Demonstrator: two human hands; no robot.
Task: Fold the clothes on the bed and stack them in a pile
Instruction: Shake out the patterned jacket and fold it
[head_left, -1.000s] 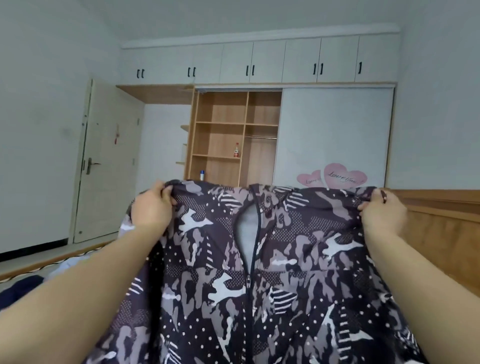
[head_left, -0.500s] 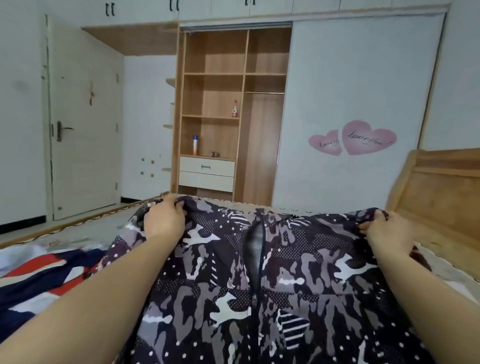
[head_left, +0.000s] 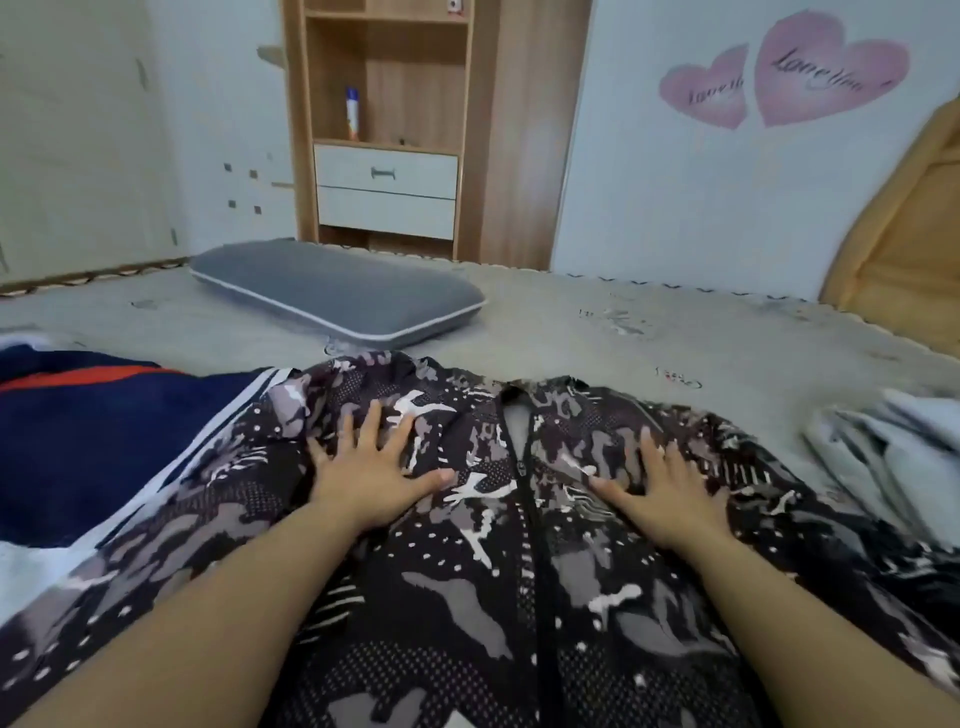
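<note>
Camo-print zip jacket (head_left: 467, 597) lies front-up on the bed (head_left: 649, 332), filling lower centre of the frame, collar toward the upper middle, zipper running down the centre. Left hand (head_left: 371, 475) flat on the jacket's chest left of the zipper, fingers spread and straight, gripping nothing. Right hand (head_left: 667, 491) same on the other side of the zipper, palm down, fingers spread, holding nothing. Both press on the fabric.

Navy garment with red and white stripes (head_left: 98, 436) at left of the frame, partly under the jacket's sleeve edge. Pale grey crumpled garment (head_left: 883, 457) at right edge, just beside the jacket. Grey pillow (head_left: 337, 293) above centre-left, apart from the clothes.

Handling guess: thin, light, soft fabric, likely a bit slick synthetic; wrinkles easily, no stiffness, so folds may slide open unless pressed flat. Zipper line gives a natural centre axis. Best hold looks like pinching at the shoulder seams or sleeve ends to fold sleeves inward, then the hem up toward the collar. No folded pile visible yet; folding of this piece not started.
</note>
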